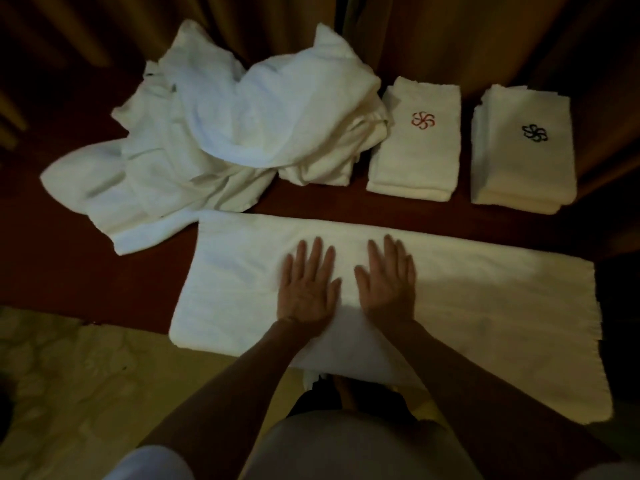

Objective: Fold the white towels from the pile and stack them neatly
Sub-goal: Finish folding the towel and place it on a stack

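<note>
A long white towel [485, 299] lies spread across the near edge of the dark red surface [69, 268], its near side hanging over the edge. My left hand [308, 285] and my right hand [389, 282] rest flat on its middle, side by side, fingers straight and pointing away from me. Behind it to the left sits a crumpled pile of white towels [221, 133]. At the back right stand two folded stacks: one with a red emblem [415, 143] and one with a dark emblem [523, 150].
Brown curtains [485, 39] hang right behind the surface. A pale patterned floor [86, 382] shows at the lower left, below the surface's edge. My legs and a foot are in view beneath the hanging towel.
</note>
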`<state>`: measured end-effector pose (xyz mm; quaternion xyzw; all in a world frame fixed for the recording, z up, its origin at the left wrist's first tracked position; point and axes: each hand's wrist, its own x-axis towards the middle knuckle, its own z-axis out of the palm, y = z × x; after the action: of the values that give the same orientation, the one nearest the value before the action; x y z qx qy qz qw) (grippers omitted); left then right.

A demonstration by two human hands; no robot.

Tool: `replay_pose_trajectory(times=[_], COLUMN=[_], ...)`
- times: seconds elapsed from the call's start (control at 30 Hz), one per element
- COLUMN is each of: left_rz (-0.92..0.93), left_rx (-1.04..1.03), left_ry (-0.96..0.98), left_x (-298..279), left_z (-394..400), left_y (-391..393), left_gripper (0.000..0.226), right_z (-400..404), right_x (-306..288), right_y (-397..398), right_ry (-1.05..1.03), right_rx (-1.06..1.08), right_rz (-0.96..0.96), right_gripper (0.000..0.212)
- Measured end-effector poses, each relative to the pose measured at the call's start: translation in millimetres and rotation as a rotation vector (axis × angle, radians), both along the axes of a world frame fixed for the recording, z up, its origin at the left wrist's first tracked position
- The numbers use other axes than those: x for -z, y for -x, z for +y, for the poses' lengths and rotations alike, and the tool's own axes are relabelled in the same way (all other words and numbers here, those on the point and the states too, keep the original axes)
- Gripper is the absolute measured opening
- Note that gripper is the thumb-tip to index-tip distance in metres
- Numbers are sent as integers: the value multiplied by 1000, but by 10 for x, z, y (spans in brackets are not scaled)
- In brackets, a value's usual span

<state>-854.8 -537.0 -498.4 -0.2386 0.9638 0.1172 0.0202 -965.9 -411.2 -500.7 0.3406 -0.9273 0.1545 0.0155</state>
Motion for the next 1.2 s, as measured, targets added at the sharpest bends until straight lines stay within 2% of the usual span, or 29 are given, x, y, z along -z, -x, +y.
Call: replay_pose_trajectory(times=[0.07,0.17,0.3,0.4,0.5,0.57,0.67,1.0,1.2], left_rz=[0,7,-12,195,371,430,428,473,497], left_rx=[15,-79,-176,-275,-549,-698,-807,-722,-729], left_ry=[-13,-15,-11,-64,-87,-203,-510,-587,-457], left_x=[-15,-6,-17,-80,-182,-245,-291,-300,-206], left_z=[-119,-436,-895,-1123,-1284,-1443,-1673,-1943,-1910], left_y=[-71,-267,-494,-598,-571,-504,-427,-380,-360], left_gripper=[62,62,67,66,60,49,33,14,28], right_z=[118,246,287,288,282,291,314,295,299], right_x=[82,78,74,75,86,102,94,17,-6], right_y=[9,99,144,132,127,143,171,119,85], right_ry=[-72,-167,-170,-144,-143,-156,-187,-261,-229], right_rx=[-39,-28,-38,-33,-50,-59,-68,-27,17], right_rz=[50,63,57,73,89,107,109,51,37], right_gripper=[57,59,58,58,58,58,59,62,64])
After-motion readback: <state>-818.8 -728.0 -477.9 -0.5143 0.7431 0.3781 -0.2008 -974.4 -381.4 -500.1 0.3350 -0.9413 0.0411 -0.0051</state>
